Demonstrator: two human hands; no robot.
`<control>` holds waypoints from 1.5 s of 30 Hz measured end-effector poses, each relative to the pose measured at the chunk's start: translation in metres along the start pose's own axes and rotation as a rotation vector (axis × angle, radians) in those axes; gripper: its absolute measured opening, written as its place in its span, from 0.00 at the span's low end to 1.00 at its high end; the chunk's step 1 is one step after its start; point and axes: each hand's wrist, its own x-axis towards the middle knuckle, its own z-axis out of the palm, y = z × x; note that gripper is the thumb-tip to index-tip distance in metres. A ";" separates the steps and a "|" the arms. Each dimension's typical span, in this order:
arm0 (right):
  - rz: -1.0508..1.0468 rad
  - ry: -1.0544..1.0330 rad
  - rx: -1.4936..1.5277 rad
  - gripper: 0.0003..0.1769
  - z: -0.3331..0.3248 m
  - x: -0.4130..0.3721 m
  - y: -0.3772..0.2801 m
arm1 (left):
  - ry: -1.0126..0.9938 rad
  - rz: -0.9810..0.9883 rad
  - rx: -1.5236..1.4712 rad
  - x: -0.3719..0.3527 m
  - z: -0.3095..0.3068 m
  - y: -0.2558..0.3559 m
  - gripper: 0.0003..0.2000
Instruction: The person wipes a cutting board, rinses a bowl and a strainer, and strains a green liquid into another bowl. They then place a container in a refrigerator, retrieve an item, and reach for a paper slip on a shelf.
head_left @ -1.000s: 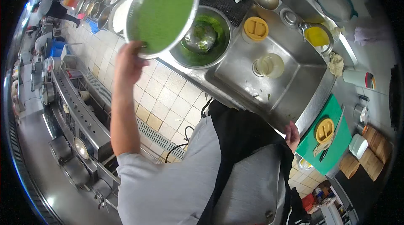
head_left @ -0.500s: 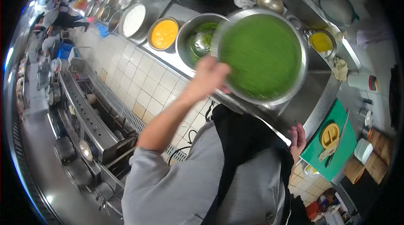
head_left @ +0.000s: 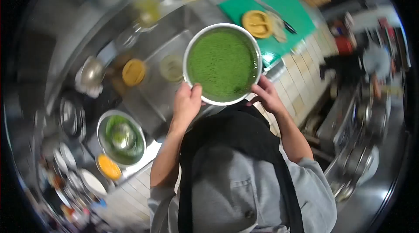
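Steel sink [head_left: 150, 91] in a blurred kitchen; above it, metal bowl [head_left: 222, 63] of green purée (held level), clamped at its rim by left hand [head_left: 187, 102] at 8 o'clock and right hand [head_left: 266, 95] at 4 o'clock, fingers curled tight; green cutting board [head_left: 294, 6] at 1 o'clock.

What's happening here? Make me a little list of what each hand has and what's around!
left hand: grips the pan's rim
right hand: holds the opposite side
pan: round, metal, held level
in pan: green mix
under pan: sink
beside sink: green board with a knife on it
also near: bowl with green inside
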 end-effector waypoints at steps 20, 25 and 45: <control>0.109 0.993 0.264 0.15 -0.245 -0.095 0.131 | -0.444 0.090 0.506 0.065 0.138 -0.115 0.53; 0.384 0.814 0.019 0.23 -0.346 -0.003 0.155 | -0.132 0.099 0.921 0.042 0.184 -0.106 0.46; 0.024 0.308 -1.087 0.19 -0.490 0.238 0.257 | -0.109 0.139 1.101 0.056 0.190 -0.125 0.32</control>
